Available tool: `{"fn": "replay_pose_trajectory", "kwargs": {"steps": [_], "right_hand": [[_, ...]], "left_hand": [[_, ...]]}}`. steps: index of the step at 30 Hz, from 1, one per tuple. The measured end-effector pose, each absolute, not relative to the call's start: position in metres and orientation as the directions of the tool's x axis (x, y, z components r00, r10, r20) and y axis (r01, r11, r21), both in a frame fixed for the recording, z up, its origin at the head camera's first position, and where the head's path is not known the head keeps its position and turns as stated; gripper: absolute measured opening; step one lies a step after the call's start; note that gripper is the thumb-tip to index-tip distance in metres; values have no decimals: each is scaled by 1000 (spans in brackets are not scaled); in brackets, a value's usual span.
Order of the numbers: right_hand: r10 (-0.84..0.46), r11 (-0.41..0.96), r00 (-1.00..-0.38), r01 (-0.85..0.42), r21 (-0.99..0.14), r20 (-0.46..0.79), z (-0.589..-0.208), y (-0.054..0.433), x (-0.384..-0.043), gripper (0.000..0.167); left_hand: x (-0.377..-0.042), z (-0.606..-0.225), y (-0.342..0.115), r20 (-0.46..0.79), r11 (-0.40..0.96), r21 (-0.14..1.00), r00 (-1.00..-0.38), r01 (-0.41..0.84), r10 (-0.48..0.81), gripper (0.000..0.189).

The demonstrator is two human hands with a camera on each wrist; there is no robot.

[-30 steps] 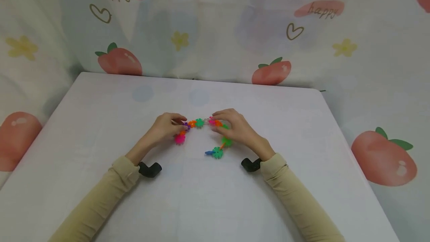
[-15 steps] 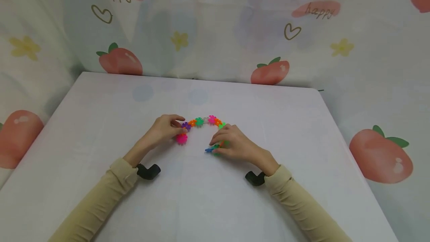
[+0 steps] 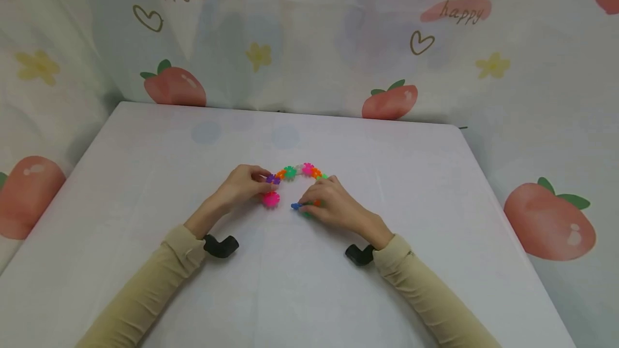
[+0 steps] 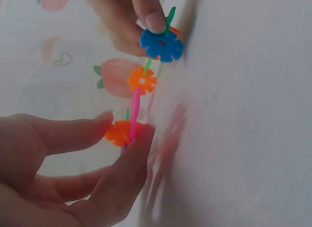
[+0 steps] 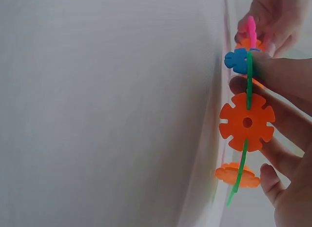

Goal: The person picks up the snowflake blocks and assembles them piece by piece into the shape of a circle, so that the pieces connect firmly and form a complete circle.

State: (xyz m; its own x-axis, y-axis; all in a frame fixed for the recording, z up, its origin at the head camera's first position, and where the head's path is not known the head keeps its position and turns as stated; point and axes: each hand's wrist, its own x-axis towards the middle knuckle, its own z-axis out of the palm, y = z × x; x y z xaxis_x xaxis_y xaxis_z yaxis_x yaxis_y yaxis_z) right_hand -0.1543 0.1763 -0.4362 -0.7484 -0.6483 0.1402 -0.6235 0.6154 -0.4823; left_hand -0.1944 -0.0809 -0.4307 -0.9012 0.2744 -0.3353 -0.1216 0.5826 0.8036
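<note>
A chain of interlocking snowflake discs (image 3: pixel 289 172) in several colours curves in an arch between the hands in the head view. At its left end, my left hand (image 3: pixel 244 186) pinches an orange disc (image 4: pixel 119 133) between thumb and fingers, beside the pink end disc (image 3: pixel 271 199). My right hand (image 3: pixel 333 204) pinches the opposite end, where a blue disc (image 4: pixel 161 45) joins an edge-on green disc (image 5: pixel 249 80). An orange disc (image 5: pixel 247 122) follows behind that green one. Blue and pink ends face each other across a short gap. The right hand hides part of the chain's right side.
White cloth covers the table (image 3: pixel 300 289). A black curved piece (image 3: pixel 221 246) sticks out at the left cuff, and another black piece (image 3: pixel 360 255) at the right cuff. Behind the table hangs a printed fabric backdrop (image 3: pixel 309 42).
My right hand has left the chain's upper right stretch, taken hold near the blue end and brought it up and left. The pink end has shifted slightly right with my left hand.
</note>
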Motion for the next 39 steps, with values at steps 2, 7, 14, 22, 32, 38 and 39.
{"fn": "replay_pose_trajectory", "kwargs": {"steps": [2,7,14,22,32,38,39], "right_hand": [[-641,614,-756,-608,-503,133,-436,174,-155,10],[-645,579,-747,-616,-535,161,-438,170,-156,11],[-659,555,-724,-650,-519,202,-440,167,-158,11],[-668,533,-714,-655,-536,209,-439,163,-160,12],[-690,479,-677,-693,-538,258,-442,162,-162,11],[-674,494,-694,-678,-545,253,-441,161,-160,11],[-671,497,-698,-674,-546,251,-441,160,-159,12]], "left_hand": [[-194,-429,-79,-337,561,816,-901,-135,273,50],[-192,-428,-73,-347,533,831,-899,-161,269,51],[-190,-428,-69,-358,545,819,-902,-178,243,52],[-187,-428,-69,-336,565,812,-910,-149,242,55],[-186,-429,-66,-309,546,826,-922,-138,234,54],[-186,-430,-64,-300,535,832,-930,-146,213,55],[-186,-430,-63,-302,533,832,-930,-151,208,55]]}}
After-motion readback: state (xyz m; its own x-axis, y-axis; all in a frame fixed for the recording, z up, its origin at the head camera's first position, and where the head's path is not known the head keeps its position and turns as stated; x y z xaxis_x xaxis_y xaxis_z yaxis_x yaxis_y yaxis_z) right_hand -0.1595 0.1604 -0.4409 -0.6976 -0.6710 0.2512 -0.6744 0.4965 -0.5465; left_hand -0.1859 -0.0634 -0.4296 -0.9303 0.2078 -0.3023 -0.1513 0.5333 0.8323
